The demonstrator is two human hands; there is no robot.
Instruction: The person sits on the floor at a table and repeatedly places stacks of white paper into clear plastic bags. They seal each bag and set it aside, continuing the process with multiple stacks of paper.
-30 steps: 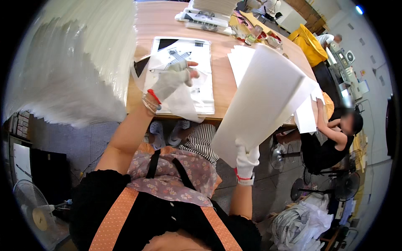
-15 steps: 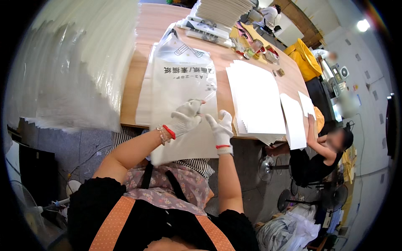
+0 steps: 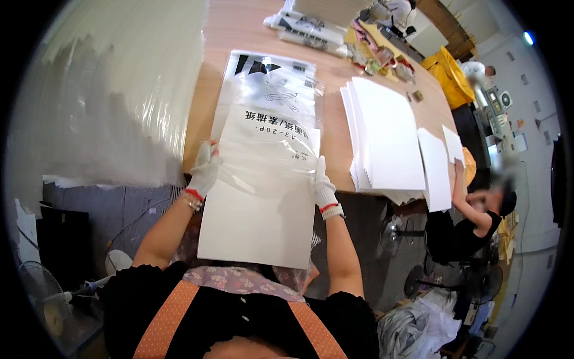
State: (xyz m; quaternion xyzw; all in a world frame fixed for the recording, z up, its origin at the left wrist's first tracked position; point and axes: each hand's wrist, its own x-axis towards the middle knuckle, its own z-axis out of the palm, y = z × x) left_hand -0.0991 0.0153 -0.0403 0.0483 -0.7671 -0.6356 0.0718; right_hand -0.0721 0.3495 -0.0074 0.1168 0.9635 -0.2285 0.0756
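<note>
A stack of white paper [image 3: 258,221] sticks out over the table's near edge toward my body. Its far part lies inside a clear printed plastic bag [image 3: 281,140], whose mouth crosses the sheets. My left hand [image 3: 205,170], in a white knitted glove, grips the left edge of the paper and bag. Along the right edge, my gloved right hand [image 3: 325,190] holds the other side, thumb upward, its other fingers mostly hidden. Beneath the bag's far end rests another printed bag [image 3: 242,63] with black artwork.
A tall pile of clear plastic sleeves [image 3: 119,107] stands at the left. White paper stacks [image 3: 385,137] lie right on the wooden table [image 3: 230,24]. Rolls of wrapped packs [image 3: 314,39] and small jars [image 3: 382,57] sit farther back. A co-worker [image 3: 472,221] sits at the right, touching a sheet.
My hands have moved apart to the two sides of the paper. The paper and bag now lie flatter and reach nearer my body, with more of the sheets showing.
</note>
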